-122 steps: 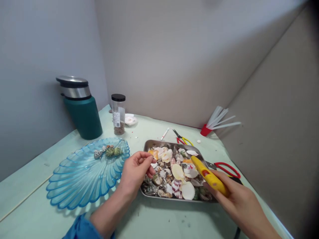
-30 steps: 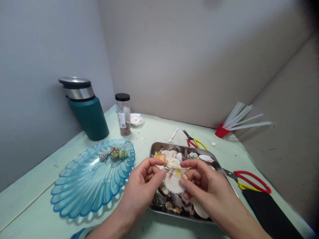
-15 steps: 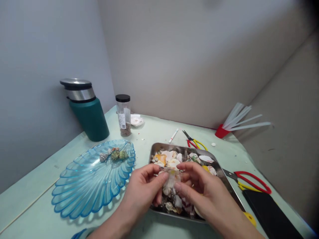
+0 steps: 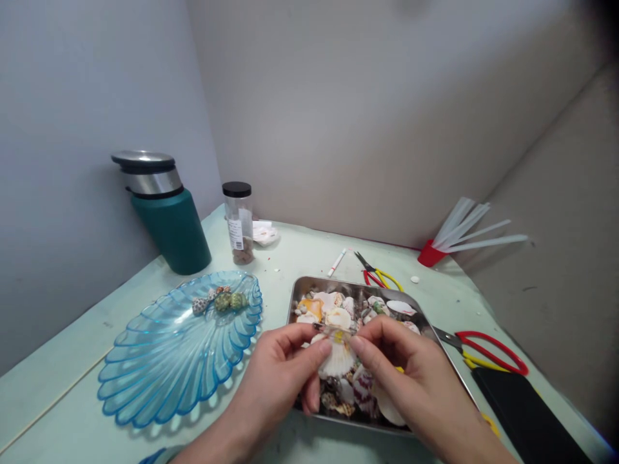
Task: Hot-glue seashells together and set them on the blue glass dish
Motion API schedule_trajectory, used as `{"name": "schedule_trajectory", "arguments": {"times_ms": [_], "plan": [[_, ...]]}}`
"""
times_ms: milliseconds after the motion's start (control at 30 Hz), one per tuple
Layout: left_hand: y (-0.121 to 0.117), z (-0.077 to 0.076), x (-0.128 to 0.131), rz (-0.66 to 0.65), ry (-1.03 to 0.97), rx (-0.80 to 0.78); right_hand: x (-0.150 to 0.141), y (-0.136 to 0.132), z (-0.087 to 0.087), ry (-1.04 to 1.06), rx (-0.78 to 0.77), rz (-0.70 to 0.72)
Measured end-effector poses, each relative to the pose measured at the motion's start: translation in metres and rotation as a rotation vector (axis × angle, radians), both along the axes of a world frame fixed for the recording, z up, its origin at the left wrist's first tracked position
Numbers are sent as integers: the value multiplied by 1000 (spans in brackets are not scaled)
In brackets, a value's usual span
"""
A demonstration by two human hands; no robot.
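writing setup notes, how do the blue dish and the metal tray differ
The blue dish is see-through, the metal tray opaque. The dish has a scalloped rim; the tray a smooth one. The dish holds a few small shells, the tray many assorted shells. Both stand on the pale table.

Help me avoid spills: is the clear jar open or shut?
Shut: the black lid sits on the clear jar; how tightly, cannot tell.

Gleams as smooth metal along the tray (image 4: 314, 285). Looks ridged on the fan-shaped white shell (image 4: 337, 363). Shines glossy and translucent, glass or plastic, across the ribbed blue dish (image 4: 159, 364). Appears matt on the teal bottle (image 4: 171, 232), polished metal on its collar (image 4: 153, 183), smooth plastic on the red cup (image 4: 429, 255).
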State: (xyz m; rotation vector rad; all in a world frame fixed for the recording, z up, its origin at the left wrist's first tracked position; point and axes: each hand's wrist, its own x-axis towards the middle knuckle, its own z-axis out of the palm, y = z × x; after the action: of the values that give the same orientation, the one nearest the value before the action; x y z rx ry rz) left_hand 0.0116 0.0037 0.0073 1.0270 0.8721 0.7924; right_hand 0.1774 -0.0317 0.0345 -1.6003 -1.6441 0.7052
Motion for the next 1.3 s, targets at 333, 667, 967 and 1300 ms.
{"name": "schedule_trajectory", "arguments": {"times_ms": [333,667,967,1300], "plan": [[1,-1,-2,-13,36,39,0,0,1,-15,5,4],[-1,-2,-1,11,81,49,1,-1,4,2,-28,32],[-1,-2,-1,12,97,48,0,-3,5,-15,-23,25],[-2,-3,0,22,68,38,-1,-2,6,-55,-5,13]]}}
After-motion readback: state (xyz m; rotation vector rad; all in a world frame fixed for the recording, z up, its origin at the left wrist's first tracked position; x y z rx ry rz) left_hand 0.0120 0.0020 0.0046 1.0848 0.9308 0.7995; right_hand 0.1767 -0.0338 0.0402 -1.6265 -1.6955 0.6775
